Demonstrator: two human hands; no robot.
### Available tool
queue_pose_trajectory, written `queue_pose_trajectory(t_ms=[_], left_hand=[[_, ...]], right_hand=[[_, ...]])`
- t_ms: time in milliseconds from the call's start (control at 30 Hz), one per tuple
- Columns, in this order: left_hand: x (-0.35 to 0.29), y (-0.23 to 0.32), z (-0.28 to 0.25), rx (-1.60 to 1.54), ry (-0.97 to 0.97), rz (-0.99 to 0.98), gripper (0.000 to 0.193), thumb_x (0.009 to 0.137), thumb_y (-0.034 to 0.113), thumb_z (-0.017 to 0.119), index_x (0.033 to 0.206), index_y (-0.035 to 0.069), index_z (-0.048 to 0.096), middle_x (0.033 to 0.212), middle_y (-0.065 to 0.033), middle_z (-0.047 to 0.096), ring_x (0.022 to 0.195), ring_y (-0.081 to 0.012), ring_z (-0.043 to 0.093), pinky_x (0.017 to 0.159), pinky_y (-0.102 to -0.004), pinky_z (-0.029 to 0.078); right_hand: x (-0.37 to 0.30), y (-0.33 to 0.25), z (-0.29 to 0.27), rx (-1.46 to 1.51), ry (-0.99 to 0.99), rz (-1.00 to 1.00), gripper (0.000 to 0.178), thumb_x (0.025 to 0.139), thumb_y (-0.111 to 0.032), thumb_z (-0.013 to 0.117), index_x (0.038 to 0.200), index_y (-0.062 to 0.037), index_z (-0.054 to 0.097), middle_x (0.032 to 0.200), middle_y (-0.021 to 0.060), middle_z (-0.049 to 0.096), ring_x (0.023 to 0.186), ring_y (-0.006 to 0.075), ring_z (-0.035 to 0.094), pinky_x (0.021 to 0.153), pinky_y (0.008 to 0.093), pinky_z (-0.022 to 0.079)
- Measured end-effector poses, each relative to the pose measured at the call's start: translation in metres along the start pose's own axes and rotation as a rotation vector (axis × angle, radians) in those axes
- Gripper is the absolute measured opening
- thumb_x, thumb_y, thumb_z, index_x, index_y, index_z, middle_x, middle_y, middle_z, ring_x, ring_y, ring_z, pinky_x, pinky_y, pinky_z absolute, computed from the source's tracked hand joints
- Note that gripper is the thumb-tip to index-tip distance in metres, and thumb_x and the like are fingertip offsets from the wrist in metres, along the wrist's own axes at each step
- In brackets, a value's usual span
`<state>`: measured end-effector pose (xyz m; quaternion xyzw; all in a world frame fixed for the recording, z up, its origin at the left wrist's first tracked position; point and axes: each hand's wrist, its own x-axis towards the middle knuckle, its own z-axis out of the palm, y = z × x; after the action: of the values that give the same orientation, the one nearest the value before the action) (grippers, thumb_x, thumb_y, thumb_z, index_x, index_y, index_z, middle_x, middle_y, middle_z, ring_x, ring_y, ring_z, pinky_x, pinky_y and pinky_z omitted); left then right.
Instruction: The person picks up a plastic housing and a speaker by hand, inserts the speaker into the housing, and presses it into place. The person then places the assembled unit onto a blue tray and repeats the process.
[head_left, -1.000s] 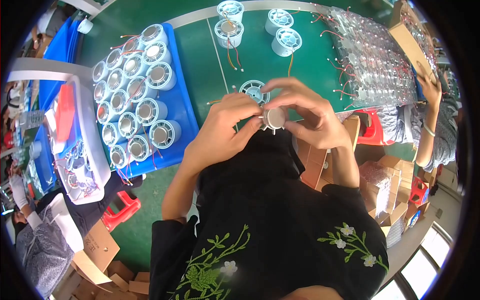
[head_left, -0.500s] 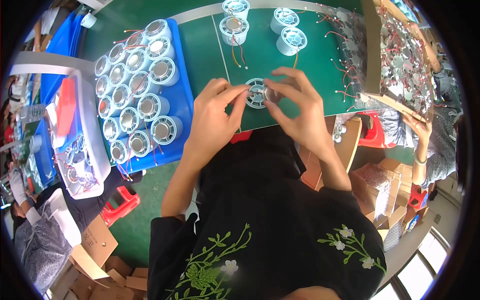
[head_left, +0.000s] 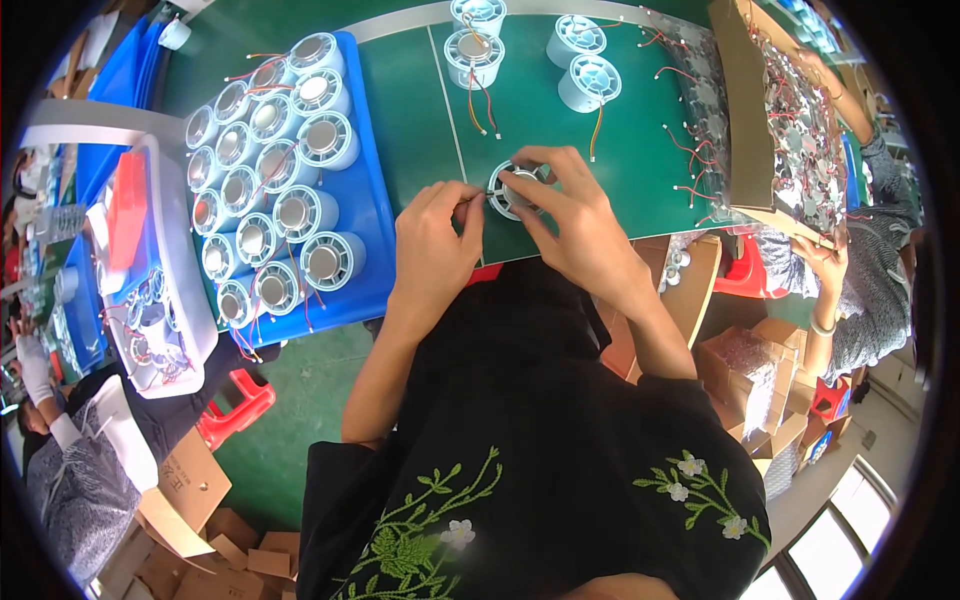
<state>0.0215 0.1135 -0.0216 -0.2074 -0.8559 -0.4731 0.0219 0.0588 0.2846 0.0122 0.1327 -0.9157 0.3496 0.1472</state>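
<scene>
A light-blue round plastic housing [head_left: 495, 203] with a spoked rim stands before me near the table's front edge. In its middle lies a silver metal disc [head_left: 518, 186], partly covered by my fingers. My right hand [head_left: 583, 222] has its fingers curled over the disc, with the thumb at the near side. At the housing's left rim my left hand [head_left: 437, 238] is closed in a pinch. Whatever is between those fingertips, perhaps a thin wire, is too small to make out.
On the left, a blue tray [head_left: 372, 215] holds several similar housings with discs and wires. Further housings [head_left: 590, 83] stand at the back of the green table [head_left: 400, 120]. A cardboard box [head_left: 752, 120] of wired discs stands right, beside a co-worker's hand [head_left: 826, 262].
The disc, held upright at the housing's right side before, now lies in its middle. My right hand has moved left over it. The left hand has shifted slightly left and down to the rim.
</scene>
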Motion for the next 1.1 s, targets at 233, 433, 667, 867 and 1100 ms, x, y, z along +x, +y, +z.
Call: queue_pose_trajectory(t_ms=[233,433,667,867,1100], left_hand=[[0.000,0.004,0.000,-0.055,-0.034,-0.080,0.005,0.082,0.003,0.065,0.080,0.000,0.061,0.066,-0.0115,0.056,0.065,-0.0301,0.058,0.060,-0.0418,0.044],[-0.002,0.003,-0.008,0.129,-0.126,-0.075,0.014,0.082,0.008,0.067,0.093,0.001,0.063,0.081,-0.0120,0.062,0.073,-0.0328,0.063,0.066,-0.0445,0.048],[0.000,0.007,-0.003,0.027,-0.125,0.083,0.044,0.075,0.012,0.075,0.117,0.005,0.061,0.103,-0.0111,0.063,0.069,-0.0237,0.059,0.062,-0.0349,0.049],[0.003,0.010,-0.004,-0.028,-0.292,-0.070,0.052,0.075,0.018,0.076,0.122,0.007,0.059,0.115,-0.0117,0.061,0.091,-0.0344,0.063,0.077,-0.0413,0.052],[-0.004,0.000,0.005,0.130,-0.166,0.120,0.053,0.080,0.022,0.072,0.128,0.007,0.055,0.101,-0.0138,0.058,0.079,-0.0334,0.064,0.067,-0.0425,0.051]], right_hand=[[-0.001,0.010,0.003,0.070,0.042,-0.054,0.037,0.070,0.002,0.077,0.106,-0.0034,0.070,0.108,0.0099,0.061,0.091,0.0255,0.056,0.079,0.0365,0.049],[-0.002,0.009,0.003,0.047,0.041,0.005,0.036,0.069,-0.002,0.078,0.105,-0.0042,0.070,0.107,0.0093,0.061,0.090,0.0248,0.058,0.078,0.0358,0.049],[-0.001,0.008,-0.004,0.031,-0.016,0.007,0.035,0.071,-0.004,0.078,0.105,-0.0044,0.071,0.104,0.0098,0.060,0.090,0.0248,0.058,0.078,0.0357,0.049],[-0.001,0.007,-0.006,-0.034,-0.039,-0.008,0.034,0.071,-0.003,0.077,0.105,-0.0045,0.071,0.102,0.0104,0.058,0.093,0.0260,0.057,0.078,0.0367,0.050],[0.000,0.011,-0.006,0.020,-0.046,-0.021,0.035,0.072,-0.002,0.077,0.106,-0.0050,0.071,0.102,0.0107,0.058,0.094,0.0266,0.056,0.078,0.0372,0.050]])
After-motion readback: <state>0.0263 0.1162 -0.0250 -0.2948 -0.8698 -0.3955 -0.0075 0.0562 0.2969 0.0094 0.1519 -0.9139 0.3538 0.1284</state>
